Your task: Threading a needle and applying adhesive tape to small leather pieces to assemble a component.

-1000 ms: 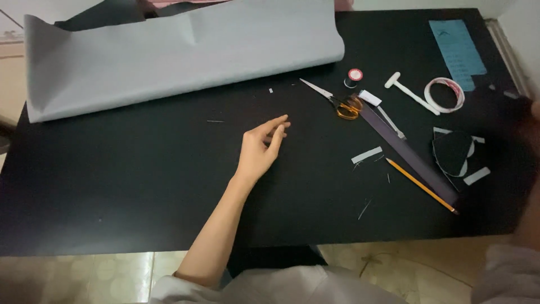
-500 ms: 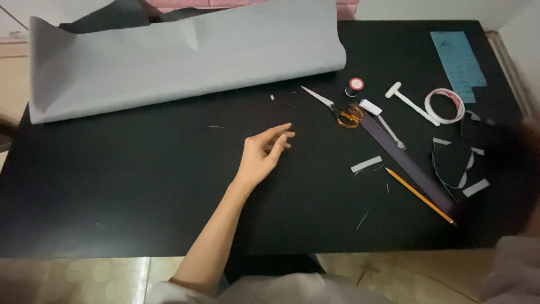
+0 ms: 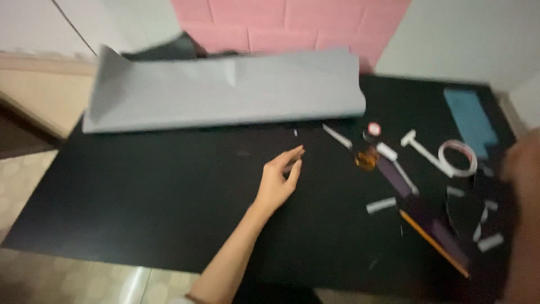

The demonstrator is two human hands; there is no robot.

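The head view shows the left hand [image 3: 278, 183] near the middle of the frame, its fingers [image 3: 292, 155] drawn close together with thumb and forefinger narrowed as if nipping something tiny; the blur hides whether a scrap is really between them, so that cannot be told. The hand rests on the black table [image 3: 140, 197], with a small pale sliver [image 3: 295, 133] lying just above the fingertips. To the right of the hand lie the scissors [image 3: 360, 152] with orange handles, a small round red-topped cap [image 3: 374, 129], a white T-shaped tool [image 3: 422, 149], a ring of tape [image 3: 457, 159], white paper strips [image 3: 381, 205], a dark strip [image 3: 419, 211] and a pencil [image 3: 433, 242]. A large grey sheet [image 3: 225, 90] curls across the upper part of the frame, and a blue card [image 3: 469, 115] sits at upper right. The right hand [image 3: 523, 225] fills the right edge as a blurred shape; whether it grips anything cannot be told. The likely risks: a scrap that small could slip from the pinch and vanish against the dark surface, the forearm could sweep loose bits off the near edge, and the right hand, close to the clutter, could knock the pencil or strips.
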